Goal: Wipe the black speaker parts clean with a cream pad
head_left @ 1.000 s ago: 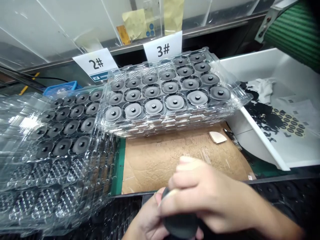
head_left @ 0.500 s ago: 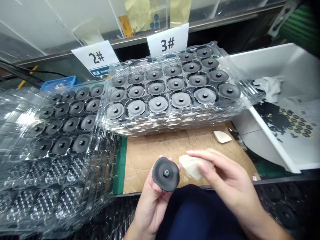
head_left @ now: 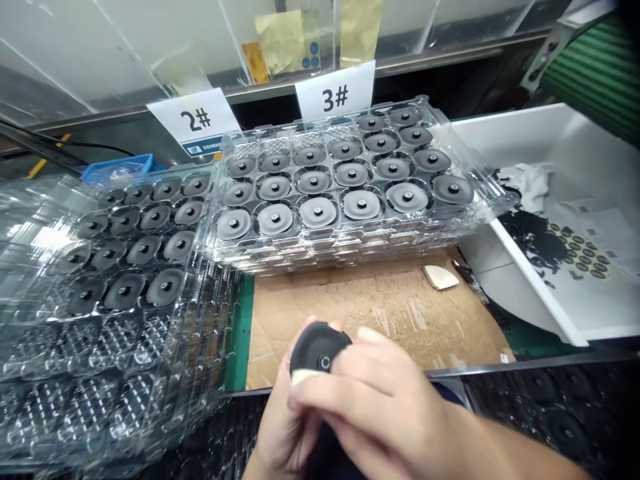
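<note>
A white card (head_left: 194,113) reads "2#" in black, over a blue strip (head_left: 201,145) with print too small to read. The white card (head_left: 335,87) beside it reads "3#".

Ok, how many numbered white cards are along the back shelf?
2. The 2# card stands left of centre, behind the left plastic tray; the 3# card stands behind the right tray. Others may lie out of frame.

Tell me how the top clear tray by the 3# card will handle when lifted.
The thin clear plastic tray will probably flex and feel light. The dark discs sit in open, lidless pockets, so they may shift if it tilts. Stacked trays below may cling to it.
</note>
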{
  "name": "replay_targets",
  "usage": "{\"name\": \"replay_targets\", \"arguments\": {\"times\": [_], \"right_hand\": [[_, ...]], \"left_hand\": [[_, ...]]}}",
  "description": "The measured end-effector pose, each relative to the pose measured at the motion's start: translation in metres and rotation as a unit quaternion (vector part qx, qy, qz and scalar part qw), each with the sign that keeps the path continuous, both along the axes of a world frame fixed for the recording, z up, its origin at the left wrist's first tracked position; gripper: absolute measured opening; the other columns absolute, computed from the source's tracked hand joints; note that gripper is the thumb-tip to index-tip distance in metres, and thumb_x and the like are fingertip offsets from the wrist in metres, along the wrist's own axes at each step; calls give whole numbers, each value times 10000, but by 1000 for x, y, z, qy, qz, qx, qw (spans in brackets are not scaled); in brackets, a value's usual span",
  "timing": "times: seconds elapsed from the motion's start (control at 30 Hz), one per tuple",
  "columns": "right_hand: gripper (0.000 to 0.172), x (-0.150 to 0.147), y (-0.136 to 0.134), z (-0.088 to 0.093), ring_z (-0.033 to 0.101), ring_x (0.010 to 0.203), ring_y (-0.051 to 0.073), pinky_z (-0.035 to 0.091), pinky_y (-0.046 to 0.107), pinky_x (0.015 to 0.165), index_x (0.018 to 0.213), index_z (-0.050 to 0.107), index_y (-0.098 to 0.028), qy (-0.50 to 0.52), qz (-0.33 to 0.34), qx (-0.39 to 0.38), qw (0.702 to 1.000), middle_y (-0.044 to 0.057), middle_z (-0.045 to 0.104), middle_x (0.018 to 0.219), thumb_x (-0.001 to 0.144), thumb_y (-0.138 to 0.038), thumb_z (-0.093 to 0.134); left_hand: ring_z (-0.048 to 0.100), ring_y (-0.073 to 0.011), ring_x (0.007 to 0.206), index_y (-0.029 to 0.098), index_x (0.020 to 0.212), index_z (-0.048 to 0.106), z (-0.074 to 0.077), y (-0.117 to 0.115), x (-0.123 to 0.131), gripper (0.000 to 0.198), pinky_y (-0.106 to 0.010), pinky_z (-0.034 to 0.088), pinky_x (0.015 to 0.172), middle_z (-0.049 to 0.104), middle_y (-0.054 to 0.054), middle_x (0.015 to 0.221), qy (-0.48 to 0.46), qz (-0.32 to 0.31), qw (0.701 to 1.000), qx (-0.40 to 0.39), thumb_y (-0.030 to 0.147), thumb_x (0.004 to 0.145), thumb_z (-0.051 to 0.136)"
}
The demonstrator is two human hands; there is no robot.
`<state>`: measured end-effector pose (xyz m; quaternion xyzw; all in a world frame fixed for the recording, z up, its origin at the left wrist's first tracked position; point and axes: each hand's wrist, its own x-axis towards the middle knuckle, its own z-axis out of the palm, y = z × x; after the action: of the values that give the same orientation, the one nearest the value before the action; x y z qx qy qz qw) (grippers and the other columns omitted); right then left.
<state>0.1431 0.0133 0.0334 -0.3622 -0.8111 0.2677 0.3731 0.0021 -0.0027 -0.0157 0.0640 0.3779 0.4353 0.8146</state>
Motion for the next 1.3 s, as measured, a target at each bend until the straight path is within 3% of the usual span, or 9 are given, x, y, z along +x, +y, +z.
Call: {"name": "replay_targets", "arguments": {"times": [0.13,0.3,0.37,0.53,0.7,0.77,1.0,1.13,1.3], "right_hand": [[278,31,-13,-9,536,627,112,417,252,604,1053,586,-201,-17,-29,-106,994,-1,622,743,831,-83,468],[210,46,-23,-37,607,865,145,484,210,672,1042,591,-292,69,-224,-201,951,-4,648,981,864,-213,511],[186,45,-25,-42,611,906,156,497,212,716,1022,602,-294,81,-257,-217,938,-7,652,1008,861,-244,523],[199,39,-27,-28,620,843,146,501,209,688,1010,611,-283,69,-218,-202,952,-8,661,953,841,-204,539],[301,25,-19,-6,572,662,133,474,257,600,1108,593,-185,62,-44,-44,996,34,663,816,829,-108,513],[313,24,-17,-9,565,666,140,468,277,608,1122,592,-175,62,-21,-31,997,43,662,820,831,-101,506],[210,47,-26,-43,594,915,160,483,244,765,1039,603,-300,84,-242,-199,946,-5,644,1009,856,-224,533],[189,47,-30,-49,604,913,177,485,278,802,1020,624,-274,71,-223,-246,941,13,651,1003,859,-271,527],[221,32,-28,-26,601,754,106,481,185,635,1030,606,-283,83,-175,-201,960,-24,649,903,847,-184,532]], "left_hand": [[618,-203,991,348,1094,609,-5,1,-9,582,-294,461,909,661,2,1114,-20,21,998,50,290,545,794],[608,-215,1015,351,1109,602,-5,1,-4,526,-302,433,941,647,5,1150,-61,20,993,101,346,605,752],[605,-214,1022,369,1102,603,-3,0,-2,509,-288,441,929,644,18,1159,-64,20,992,105,348,613,745],[575,-256,1069,349,1117,594,-2,-3,-1,521,-381,387,996,631,3,1167,-23,37,994,98,295,623,750],[570,-269,1071,371,1129,574,-1,-7,3,575,-413,374,1003,612,2,1192,4,63,995,81,292,594,769],[568,-280,1071,352,1129,577,1,-7,3,572,-414,387,992,616,-17,1182,11,67,994,81,368,586,757],[593,-264,1046,410,1093,578,3,-1,-4,460,-309,498,851,638,17,1135,-24,61,995,77,441,644,670],[589,-278,1049,375,1128,564,2,-1,-1,557,-295,510,833,600,-14,1205,-21,49,995,88,435,591,701],[601,-258,1027,359,1129,558,7,-3,5,599,-308,508,843,596,-13,1196,-12,51,991,125,345,567,763]]}}
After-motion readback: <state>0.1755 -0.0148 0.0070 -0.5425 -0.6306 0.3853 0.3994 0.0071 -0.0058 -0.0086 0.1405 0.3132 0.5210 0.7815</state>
